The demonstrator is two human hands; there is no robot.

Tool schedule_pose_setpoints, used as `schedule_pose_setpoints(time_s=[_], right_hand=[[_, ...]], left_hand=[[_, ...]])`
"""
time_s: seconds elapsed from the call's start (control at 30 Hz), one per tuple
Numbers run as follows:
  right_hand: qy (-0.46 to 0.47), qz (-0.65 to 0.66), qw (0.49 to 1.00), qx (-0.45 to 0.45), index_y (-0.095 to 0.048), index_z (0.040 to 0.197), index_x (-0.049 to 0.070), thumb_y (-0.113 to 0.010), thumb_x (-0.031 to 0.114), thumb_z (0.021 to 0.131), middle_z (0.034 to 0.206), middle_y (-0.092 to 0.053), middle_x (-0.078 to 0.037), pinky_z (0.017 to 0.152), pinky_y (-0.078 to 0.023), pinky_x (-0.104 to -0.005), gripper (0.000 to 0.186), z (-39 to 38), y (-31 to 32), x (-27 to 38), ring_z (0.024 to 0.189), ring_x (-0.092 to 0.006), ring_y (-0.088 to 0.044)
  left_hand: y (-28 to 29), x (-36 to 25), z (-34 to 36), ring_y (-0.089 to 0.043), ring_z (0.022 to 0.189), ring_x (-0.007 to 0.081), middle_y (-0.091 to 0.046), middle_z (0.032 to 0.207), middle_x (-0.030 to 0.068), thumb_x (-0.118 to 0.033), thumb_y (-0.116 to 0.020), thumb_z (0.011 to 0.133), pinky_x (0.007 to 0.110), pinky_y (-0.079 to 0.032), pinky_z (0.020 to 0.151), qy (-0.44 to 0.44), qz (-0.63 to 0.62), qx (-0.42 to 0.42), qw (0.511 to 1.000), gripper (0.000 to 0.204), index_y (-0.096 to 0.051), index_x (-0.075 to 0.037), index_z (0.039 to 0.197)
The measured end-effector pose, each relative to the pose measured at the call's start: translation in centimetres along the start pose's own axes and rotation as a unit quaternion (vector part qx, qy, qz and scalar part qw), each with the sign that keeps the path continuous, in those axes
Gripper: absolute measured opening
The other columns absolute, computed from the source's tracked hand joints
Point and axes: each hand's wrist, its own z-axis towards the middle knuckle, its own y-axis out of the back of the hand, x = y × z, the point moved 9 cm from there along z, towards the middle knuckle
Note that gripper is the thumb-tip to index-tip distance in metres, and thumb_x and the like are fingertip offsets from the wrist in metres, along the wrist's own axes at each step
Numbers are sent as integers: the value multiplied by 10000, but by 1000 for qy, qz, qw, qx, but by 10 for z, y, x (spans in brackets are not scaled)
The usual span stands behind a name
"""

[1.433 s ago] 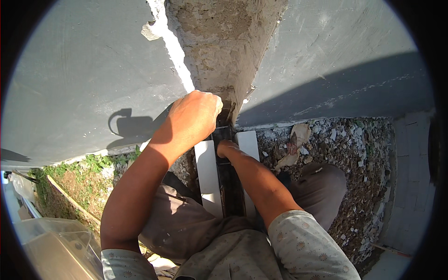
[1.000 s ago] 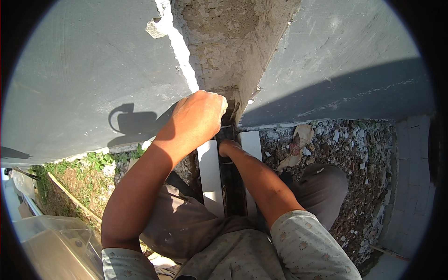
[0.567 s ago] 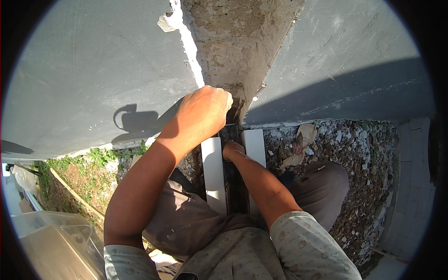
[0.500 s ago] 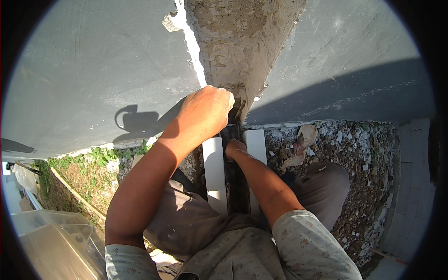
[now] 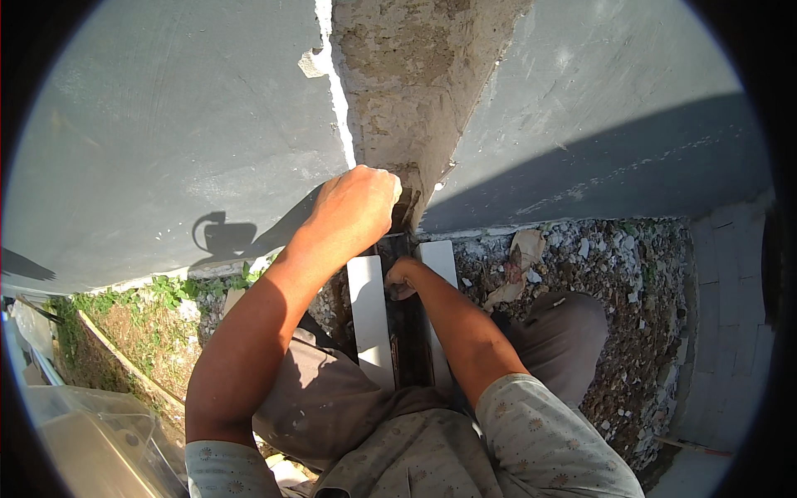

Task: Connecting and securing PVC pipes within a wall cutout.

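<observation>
Sunlit grey-painted walls stand on either side of a rough, tan plaster recess, with rubble-strewn ground at their foot. Between the person's knees, running toward the base of that recess, lies a dark, long, narrow strip, flanked by a white, straight-edged left bar and a matching white right bar. Over the far end of the strip, in front of the recess, is the left hand, its fingers curled into a fist, knuckles up; what it grips, if anything, is hidden. Lower and nearer, the right hand is bent down over the strip between the two bars, its fingers curled under; I cannot tell whether they pinch something. The right forearm passes above the right bar. Brown-grey trousers cover the legs to either side. Farther out, a crumpled pale brown scrap lies on the rubble to the right, while low green plants, a thin light-coloured pole and a bulky, translucent, plastic-looking object occupy the left.
</observation>
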Motion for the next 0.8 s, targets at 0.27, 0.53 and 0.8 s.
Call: schedule_pose_setpoints(time_s=[0.27, 0.53, 0.8], right_hand=[[299, -323, 835, -331, -608, 1014, -20, -629, 97, 748, 992, -620, -167, 636, -541, -414, 291, -51, 18, 53, 838, -300, -639], [296, -715, 499, -391, -663, 973, 17, -522, 168, 802, 880, -567, -142, 595, -369, -435, 268, -87, -10, 41, 853, -307, -500], [235, -387, 865, -215, -651, 1028, -4, -510, 144, 809, 1096, -611, -210, 735, -505, -470, 299, -70, 5, 41, 1026, -360, -587]], left_hand=[[8, -10, -1, -566, 759, 402, -597, 770, 206, -137, -524, 832, 447, -450, 663, 2, -18, -3, 1000, 155, -613, -17, 788], [12, -15, -3, -607, 804, 369, -632, 846, 207, -113, -524, 813, 406, -482, 721, 13, -32, -12, 999, 196, -669, -16, 902], [10, -12, -4, -588, 788, 376, -623, 817, 178, -130, -516, 821, 428, -470, 693, 13, -19, -18, 1000, 162, -653, -47, 850]])
